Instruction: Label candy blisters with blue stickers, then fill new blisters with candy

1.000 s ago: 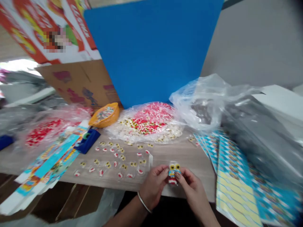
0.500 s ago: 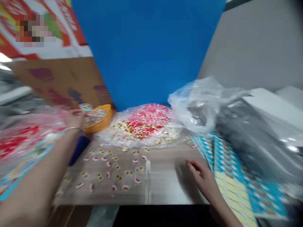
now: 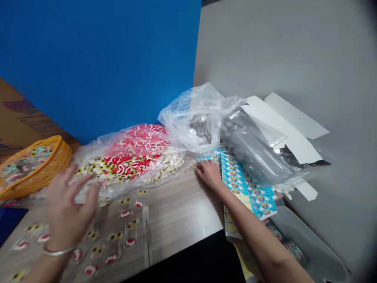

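Note:
My left hand (image 3: 70, 200), a metal bangle on its wrist, is raised over the table with its fingers spread and nothing in them. Beneath and around it lie several small clear plastic trays (image 3: 113, 251), each with yellow-and-black eye pieces and a red-and-white mouth piece. My right hand (image 3: 209, 173) rests low at the table's right side, its fingers curled down beside a few loose pieces at the bag's edge; what is under the fingertips is hidden. Between the hands spreads a clear plastic bag (image 3: 135, 157) full of red, white and yellow-eyed pieces.
An orange basket (image 3: 60, 157) with filled packs stands at the left, a dark blue object (image 3: 11, 222) below it. At the right are printed blue card sheets (image 3: 235, 173), a bag of clear plastic shells (image 3: 203, 125) and white cardboard (image 3: 287, 125). A blue panel (image 3: 103, 63) rises behind.
The view has swung right. My left hand has come away from the orange basket and is over the trays. My right hand has moved forward to the edge of the card sheets.

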`<move>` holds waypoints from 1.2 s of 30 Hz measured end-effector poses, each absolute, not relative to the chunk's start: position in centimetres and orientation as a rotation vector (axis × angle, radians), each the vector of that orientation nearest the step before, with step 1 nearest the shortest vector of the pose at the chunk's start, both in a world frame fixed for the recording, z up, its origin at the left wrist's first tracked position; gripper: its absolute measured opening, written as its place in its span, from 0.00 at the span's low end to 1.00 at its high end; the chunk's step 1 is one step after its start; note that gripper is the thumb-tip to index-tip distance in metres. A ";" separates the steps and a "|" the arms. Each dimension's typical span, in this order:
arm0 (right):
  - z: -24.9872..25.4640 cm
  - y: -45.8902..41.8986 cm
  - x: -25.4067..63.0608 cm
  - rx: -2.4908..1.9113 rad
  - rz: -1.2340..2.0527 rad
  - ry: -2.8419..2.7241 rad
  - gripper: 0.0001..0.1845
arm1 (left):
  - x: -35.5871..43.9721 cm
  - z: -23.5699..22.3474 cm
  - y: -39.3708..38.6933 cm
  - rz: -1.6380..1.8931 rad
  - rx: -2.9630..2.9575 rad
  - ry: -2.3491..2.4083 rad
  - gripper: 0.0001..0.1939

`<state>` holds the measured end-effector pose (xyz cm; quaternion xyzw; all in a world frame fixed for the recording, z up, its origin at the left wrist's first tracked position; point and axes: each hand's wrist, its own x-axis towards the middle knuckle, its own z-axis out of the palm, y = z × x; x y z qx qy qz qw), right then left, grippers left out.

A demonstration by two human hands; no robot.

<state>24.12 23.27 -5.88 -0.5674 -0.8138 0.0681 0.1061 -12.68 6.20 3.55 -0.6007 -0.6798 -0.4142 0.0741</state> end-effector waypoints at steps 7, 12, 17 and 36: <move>-6.9 16.8 22.6 -1.731 0.255 -2.398 0.16 | 0.3 -2.8 3.3 -1.407 -2.107 -2.189 0.08; -7.0 9.3 20.1 -1.770 0.419 -2.306 0.15 | 8.1 -3.6 4.2 -1.853 -2.265 -2.334 0.08; -5.4 8.0 25.4 -1.714 0.546 -2.136 0.11 | 14.4 -3.7 8.6 -2.068 -2.286 -2.644 0.11; -10.3 12.6 35.9 -1.270 0.670 -1.652 0.07 | 22.3 -9.2 14.5 -2.252 -2.116 -3.318 0.04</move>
